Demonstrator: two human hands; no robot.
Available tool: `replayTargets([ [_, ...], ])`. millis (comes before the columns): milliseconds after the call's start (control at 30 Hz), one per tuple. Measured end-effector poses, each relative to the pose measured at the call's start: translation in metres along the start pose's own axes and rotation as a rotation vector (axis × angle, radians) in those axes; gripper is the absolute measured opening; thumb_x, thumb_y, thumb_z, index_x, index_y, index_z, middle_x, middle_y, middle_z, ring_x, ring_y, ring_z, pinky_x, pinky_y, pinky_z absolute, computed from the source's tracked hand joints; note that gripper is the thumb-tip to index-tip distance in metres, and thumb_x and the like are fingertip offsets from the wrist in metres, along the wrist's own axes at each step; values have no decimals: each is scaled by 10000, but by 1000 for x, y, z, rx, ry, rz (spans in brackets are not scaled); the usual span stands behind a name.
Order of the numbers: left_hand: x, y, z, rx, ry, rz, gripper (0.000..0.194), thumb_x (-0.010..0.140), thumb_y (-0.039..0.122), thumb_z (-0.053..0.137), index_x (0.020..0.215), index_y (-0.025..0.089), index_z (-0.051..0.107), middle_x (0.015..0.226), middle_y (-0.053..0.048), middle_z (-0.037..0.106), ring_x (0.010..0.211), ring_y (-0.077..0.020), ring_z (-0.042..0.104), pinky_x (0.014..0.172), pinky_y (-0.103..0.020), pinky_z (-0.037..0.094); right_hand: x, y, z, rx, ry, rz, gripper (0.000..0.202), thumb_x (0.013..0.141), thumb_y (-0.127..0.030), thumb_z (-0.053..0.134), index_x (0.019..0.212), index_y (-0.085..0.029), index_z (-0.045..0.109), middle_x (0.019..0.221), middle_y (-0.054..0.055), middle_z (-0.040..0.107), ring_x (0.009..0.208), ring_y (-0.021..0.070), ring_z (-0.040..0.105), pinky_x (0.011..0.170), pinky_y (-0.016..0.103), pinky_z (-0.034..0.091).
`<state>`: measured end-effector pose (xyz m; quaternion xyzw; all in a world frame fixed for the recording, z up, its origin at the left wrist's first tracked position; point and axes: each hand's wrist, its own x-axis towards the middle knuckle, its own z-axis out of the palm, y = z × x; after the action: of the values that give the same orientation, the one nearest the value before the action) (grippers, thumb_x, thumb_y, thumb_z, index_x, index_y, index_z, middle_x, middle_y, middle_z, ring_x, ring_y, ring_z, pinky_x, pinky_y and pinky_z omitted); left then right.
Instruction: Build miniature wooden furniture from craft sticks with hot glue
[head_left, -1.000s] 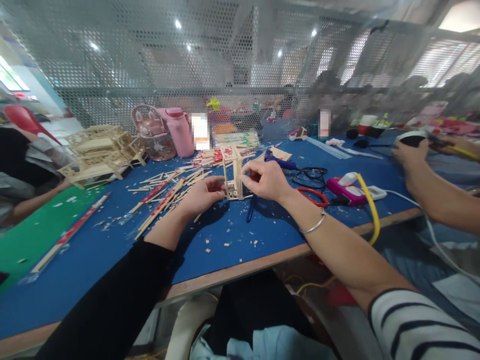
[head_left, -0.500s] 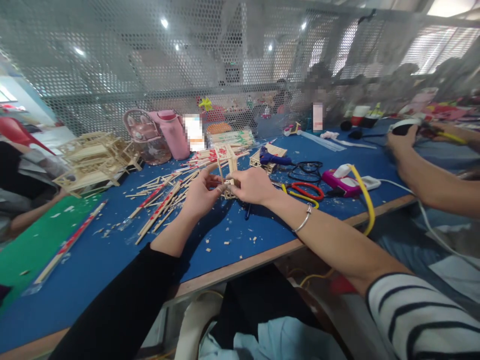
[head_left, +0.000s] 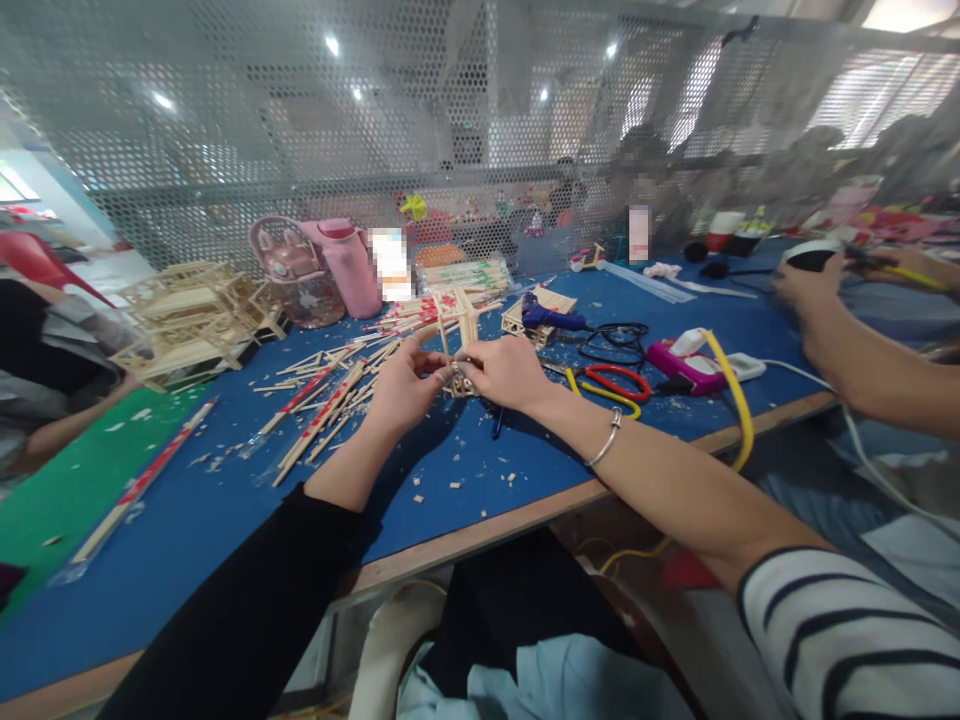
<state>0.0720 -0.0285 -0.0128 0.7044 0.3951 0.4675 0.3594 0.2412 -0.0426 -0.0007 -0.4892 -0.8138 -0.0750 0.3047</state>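
A small frame of thin wooden sticks (head_left: pixel 469 320) stands upright between my hands over the blue table. My left hand (head_left: pixel 401 385) has its fingers closed at the frame's lower left side. From the right, my right hand (head_left: pixel 506 370) pinches the same frame low down, and the fingertips of both hands nearly meet. They partly hide the frame's base and any small piece between them. Loose wooden sticks (head_left: pixel 326 420) lie just left of my left hand. Behind my right hand a blue glue gun (head_left: pixel 551 315) rests on a small wooden piece (head_left: pixel 517 318).
Scissors with red and yellow handles (head_left: pixel 619 385) and a magenta power strip (head_left: pixel 686 365) lie to the right. A larger wooden model (head_left: pixel 195 315), a pink bottle (head_left: pixel 349 265) and a clear jug (head_left: pixel 296 280) stand back left. A co-worker's hand (head_left: pixel 814 290) works at far right.
My hands stay at the frame with barely any movement. The whole view has shifted very slightly, and the co-worker's hand at the right has moved a little.
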Motion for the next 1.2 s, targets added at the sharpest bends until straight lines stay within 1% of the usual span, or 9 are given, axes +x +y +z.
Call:
replayTargets([
  [133,0,0,0,-18,-1,-12,701,676,284,691,1302,155,404,856,-37,660,813,-161,631,759,-302,473,0,1,0,49,18,6,227,853,-320,510,908,-243,716,775,31,717,734,164,633,644,262,354],
  [400,-1,3,1,-2,-4,-9,706,672,296,697,1301,153,411,794,-17,657,756,-150,626,708,-272,466,-1,1,1,148,22,36,200,833,-320,544,879,-239,721,757,10,710,684,139,610,617,241,355],
  [633,-2,6,2,40,37,-14,682,661,277,691,1281,144,439,805,-25,663,750,-153,629,725,-290,476,-1,1,2,189,22,46,204,824,-311,549,892,-238,727,746,8,706,651,127,596,603,232,362],
  [733,-2,5,1,64,55,-9,659,672,293,682,1269,138,450,823,-35,672,761,-155,629,741,-296,477,-1,1,1,179,15,36,221,818,-310,538,899,-235,730,727,12,704,632,128,592,593,236,360],
  [800,-2,4,1,74,58,-12,652,682,303,673,1273,139,449,829,-37,676,763,-157,629,740,-300,478,-1,2,-1,159,14,25,238,803,-282,529,926,-238,728,725,14,706,631,134,596,594,242,365],
  [933,-2,4,2,71,50,-14,653,686,299,668,1280,140,444,841,-42,679,775,-162,631,742,-304,481,-2,3,-5,63,26,8,317,759,-220,519,1007,-255,713,772,23,719,704,165,625,630,263,383],
  [1067,-2,6,2,74,50,-10,643,689,290,659,1276,136,446,835,-42,680,769,-160,630,734,-297,482,-3,3,-5,-23,16,-18,280,795,-283,510,976,-248,721,786,42,724,745,189,642,641,280,380],
  [1200,-3,7,2,99,63,-10,642,687,293,665,1273,133,457,830,-43,682,778,-163,631,759,-304,481,-3,4,-2,-31,6,-52,279,839,-314,477,957,-257,724,844,36,730,769,183,647,656,280,377],
])
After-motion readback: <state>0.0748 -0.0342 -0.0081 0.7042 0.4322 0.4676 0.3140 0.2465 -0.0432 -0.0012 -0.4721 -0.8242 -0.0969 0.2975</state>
